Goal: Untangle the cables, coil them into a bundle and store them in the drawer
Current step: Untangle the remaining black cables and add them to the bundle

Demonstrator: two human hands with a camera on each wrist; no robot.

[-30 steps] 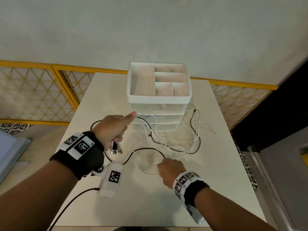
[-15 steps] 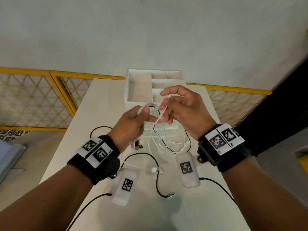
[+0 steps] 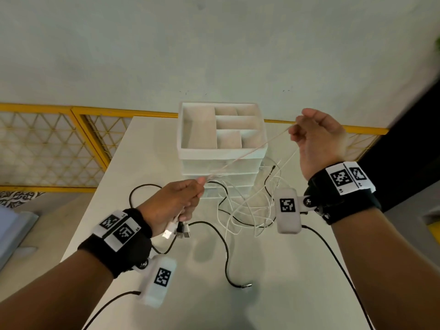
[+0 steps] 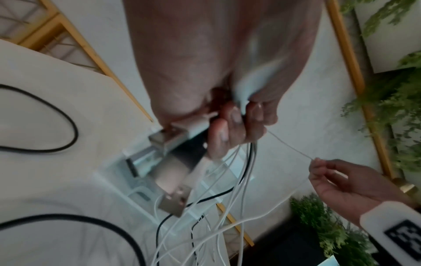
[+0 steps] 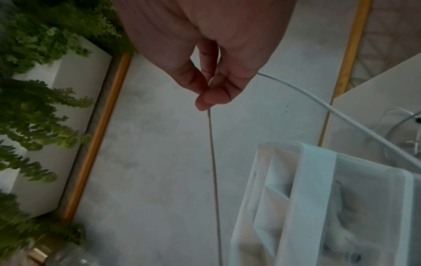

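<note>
A thin, round white cable (image 3: 247,152) runs taut from the left hand (image 3: 175,201), whose fingers are curled round several cables with boxy metal USB plugs (image 4: 174,202), up toward two o'clock to the right hand (image 3: 319,139), pinched on it. Loose white and black cables (image 3: 250,210) tangle on the smooth white surface (image 3: 273,294) before the plastic drawer unit (image 3: 221,153).

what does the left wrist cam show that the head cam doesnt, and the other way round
Only the left wrist view shows the left hand's fingers curled round the cable bundle, with the USB plugs close up. Only the head view shows the drawer unit's open top tray and the black cable across the table. Both show the right hand pinching the taut white cable.
</note>
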